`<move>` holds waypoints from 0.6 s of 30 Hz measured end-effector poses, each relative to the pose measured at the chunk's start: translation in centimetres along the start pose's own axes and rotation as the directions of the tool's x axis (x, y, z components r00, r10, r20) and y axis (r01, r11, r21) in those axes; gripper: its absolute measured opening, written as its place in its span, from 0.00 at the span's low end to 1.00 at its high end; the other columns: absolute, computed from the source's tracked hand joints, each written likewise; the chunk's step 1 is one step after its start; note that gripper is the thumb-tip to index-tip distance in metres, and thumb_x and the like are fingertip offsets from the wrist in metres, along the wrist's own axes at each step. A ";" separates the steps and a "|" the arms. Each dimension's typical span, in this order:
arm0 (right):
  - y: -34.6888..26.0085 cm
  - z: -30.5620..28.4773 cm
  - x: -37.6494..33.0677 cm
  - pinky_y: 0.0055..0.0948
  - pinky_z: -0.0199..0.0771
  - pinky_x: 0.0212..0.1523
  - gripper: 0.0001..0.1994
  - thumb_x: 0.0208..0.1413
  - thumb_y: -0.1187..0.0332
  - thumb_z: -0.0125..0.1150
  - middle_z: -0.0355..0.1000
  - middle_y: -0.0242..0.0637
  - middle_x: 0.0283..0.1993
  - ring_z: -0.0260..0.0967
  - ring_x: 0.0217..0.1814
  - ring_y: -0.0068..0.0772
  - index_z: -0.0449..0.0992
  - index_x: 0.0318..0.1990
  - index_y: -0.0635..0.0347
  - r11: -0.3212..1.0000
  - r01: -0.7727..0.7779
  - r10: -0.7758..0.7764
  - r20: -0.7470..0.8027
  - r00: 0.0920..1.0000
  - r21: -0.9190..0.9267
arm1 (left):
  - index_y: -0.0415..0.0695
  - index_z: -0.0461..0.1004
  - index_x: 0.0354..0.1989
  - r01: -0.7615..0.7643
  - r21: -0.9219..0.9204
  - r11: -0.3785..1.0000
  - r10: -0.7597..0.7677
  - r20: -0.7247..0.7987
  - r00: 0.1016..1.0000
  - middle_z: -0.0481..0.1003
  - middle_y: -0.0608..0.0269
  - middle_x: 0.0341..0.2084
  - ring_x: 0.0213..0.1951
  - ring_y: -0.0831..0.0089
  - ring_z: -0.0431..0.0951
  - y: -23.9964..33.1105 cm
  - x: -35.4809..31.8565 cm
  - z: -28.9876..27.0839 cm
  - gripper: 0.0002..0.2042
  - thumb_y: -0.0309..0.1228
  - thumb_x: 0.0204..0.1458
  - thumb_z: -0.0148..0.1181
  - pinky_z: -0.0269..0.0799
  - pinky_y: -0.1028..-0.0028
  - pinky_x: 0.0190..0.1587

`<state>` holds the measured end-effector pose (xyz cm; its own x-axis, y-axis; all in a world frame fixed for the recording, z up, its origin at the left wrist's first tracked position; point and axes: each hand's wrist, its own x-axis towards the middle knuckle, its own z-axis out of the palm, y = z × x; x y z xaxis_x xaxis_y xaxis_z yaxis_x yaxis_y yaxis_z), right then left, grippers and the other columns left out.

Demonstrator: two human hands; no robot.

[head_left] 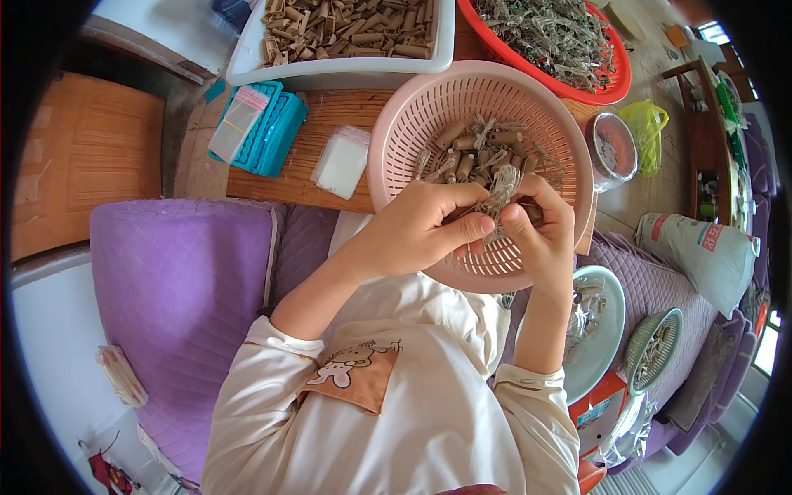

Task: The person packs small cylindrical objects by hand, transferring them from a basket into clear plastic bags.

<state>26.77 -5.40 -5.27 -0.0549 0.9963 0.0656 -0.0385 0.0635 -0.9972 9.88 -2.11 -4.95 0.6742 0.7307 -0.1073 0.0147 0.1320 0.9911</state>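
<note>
Now rolling a bundle of dried herb point(502, 191) over the pink basket point(412, 124), both hands point(429, 227) point(540, 227) clamped on it; next, probably tightening with steady pinching.

Bright even daylight, soft shadows, fisheye-bent dark rim, edges perhaps blurred

Cream sleeves, brown cartoon patch

Two hands point(429, 227) point(540, 227), one pink basket point(396, 140), one red basket point(615, 82), one white tray point(247, 62), two clear bag stacks point(341, 162) point(237, 122).
</note>
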 end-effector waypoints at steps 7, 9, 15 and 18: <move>-0.5 0.4 0.5 0.11 0.56 0.25 0.10 0.47 0.69 0.61 0.62 0.24 0.22 0.57 0.25 0.10 0.69 0.31 0.66 0.993 -0.081 0.077 -0.048 0.996 -0.086 | 0.39 0.66 0.35 -0.065 0.159 0.985 0.081 -0.100 0.992 0.70 0.58 0.15 0.18 0.71 0.70 -0.5 0.0 0.3 0.09 0.30 0.50 0.53 0.64 0.74 0.23; -1.0 0.4 0.5 0.12 0.55 0.22 0.04 0.48 0.73 0.55 0.62 0.23 0.19 0.56 0.22 0.10 0.69 0.28 0.64 0.974 -0.220 0.216 -0.079 0.973 -0.054 | 0.40 0.64 0.36 -0.055 0.202 0.978 0.089 -0.168 0.982 0.70 0.57 0.15 0.19 0.68 0.72 -0.1 -0.1 0.7 0.08 0.29 0.50 0.53 0.65 0.72 0.24; -0.6 1.3 0.3 0.15 0.53 0.20 0.04 0.51 0.73 0.48 0.60 0.24 0.19 0.54 0.19 0.12 0.65 0.26 0.62 0.963 -0.255 0.266 -0.136 0.954 0.089 | 0.38 0.61 0.35 -0.110 0.668 0.736 0.386 -0.281 0.879 0.70 0.56 0.20 0.22 0.72 0.72 -1.2 0.7 0.8 0.07 0.23 0.49 0.50 0.66 0.75 0.26; -0.3 1.2 0.1 0.14 0.54 0.21 0.03 0.52 0.72 0.47 0.60 0.25 0.19 0.56 0.21 0.13 0.65 0.30 0.62 0.947 -0.231 0.257 -0.098 0.961 0.224 | 0.38 0.61 0.36 -0.153 0.600 0.785 0.411 -0.320 0.853 0.69 0.56 0.21 0.22 0.74 0.71 -1.2 0.7 0.5 0.06 0.22 0.49 0.47 0.65 0.75 0.25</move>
<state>25.59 -5.37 -4.89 0.0353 0.9797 -0.1971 -0.2477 -0.1825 -0.9515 10.69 -2.13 -6.16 0.3448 0.8924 0.2910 0.3517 -0.4103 0.8414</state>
